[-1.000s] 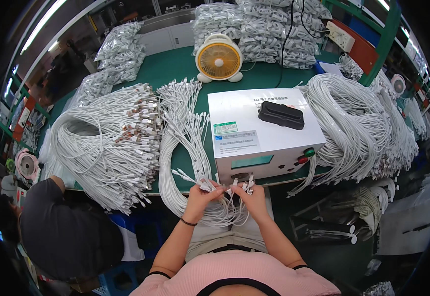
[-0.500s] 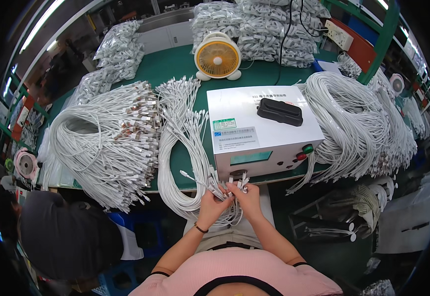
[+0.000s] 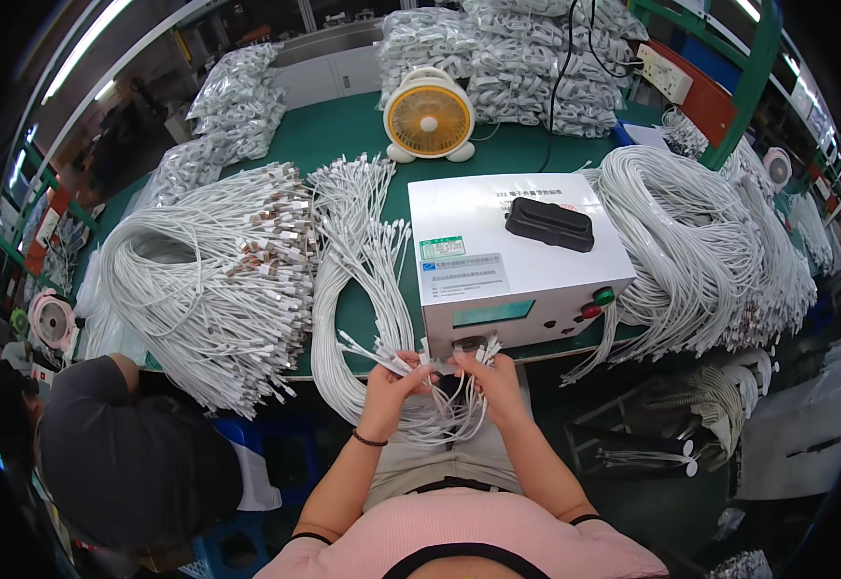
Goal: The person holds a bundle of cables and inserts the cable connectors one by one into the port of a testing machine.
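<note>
Nearest the camera, the person's two forearms rise from the lower edge over a pink top and grey lap. The left hand (image 3: 389,391) is closed on a bunch of white cables (image 3: 411,367), their plug ends fanning out to the left above the fingers. The right hand (image 3: 498,381) pinches cable ends of the same bunch, just beside the left hand; the two hands nearly touch. The cables loop down between the wrists over the lap, at the near edge of the green bench (image 3: 343,135).

To the person's left, low in the view, another person in a dark shirt (image 3: 131,463) sits close by, with a small pink fan (image 3: 54,320) beyond that shoulder.

Directly past the hands stands a white box (image 3: 512,256) with a small screen, a green and a red button on its front and a black block (image 3: 550,224) on its top. The held plug ends lie right at the box's front opening; whether any is plugged in cannot be told.

Left of the box a long sheaf of loose cables (image 3: 363,251) runs down the bench, and further left lies a large coiled heap (image 3: 208,289). Right of the box another big heap (image 3: 700,261) spills over the bench edge.

At the back stands a yellow fan (image 3: 428,118), with bagged cables (image 3: 517,58) stacked behind it.
</note>
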The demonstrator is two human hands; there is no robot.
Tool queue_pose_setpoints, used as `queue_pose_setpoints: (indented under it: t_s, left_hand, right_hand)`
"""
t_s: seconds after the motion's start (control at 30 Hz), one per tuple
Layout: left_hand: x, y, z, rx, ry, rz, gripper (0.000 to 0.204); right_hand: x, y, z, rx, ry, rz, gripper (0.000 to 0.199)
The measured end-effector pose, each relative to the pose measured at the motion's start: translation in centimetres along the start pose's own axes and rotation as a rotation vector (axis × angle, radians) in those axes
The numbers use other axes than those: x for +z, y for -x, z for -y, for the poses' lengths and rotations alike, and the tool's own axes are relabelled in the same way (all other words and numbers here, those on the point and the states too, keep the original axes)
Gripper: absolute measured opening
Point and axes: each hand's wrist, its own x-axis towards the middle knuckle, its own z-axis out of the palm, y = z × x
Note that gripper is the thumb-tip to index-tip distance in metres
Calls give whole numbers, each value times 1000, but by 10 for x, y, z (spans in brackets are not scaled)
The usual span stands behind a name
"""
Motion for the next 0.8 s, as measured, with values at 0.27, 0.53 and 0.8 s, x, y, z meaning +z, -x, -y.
queue_pose_setpoints:
  t_s: [0.27, 0.53, 0.8]
  left_hand:
    - [3, -4, 0, 21, 4, 58, 26]
    - [6, 0, 1, -53, -227, 126, 21]
    - [5, 1, 3, -9, -162, 96, 19]
  right_hand:
    - [9, 3, 7, -8, 28, -49, 17]
    - [5, 8, -12, -215, 339, 32, 21]
    - [-4, -5, -11, -45, 57, 0, 17]
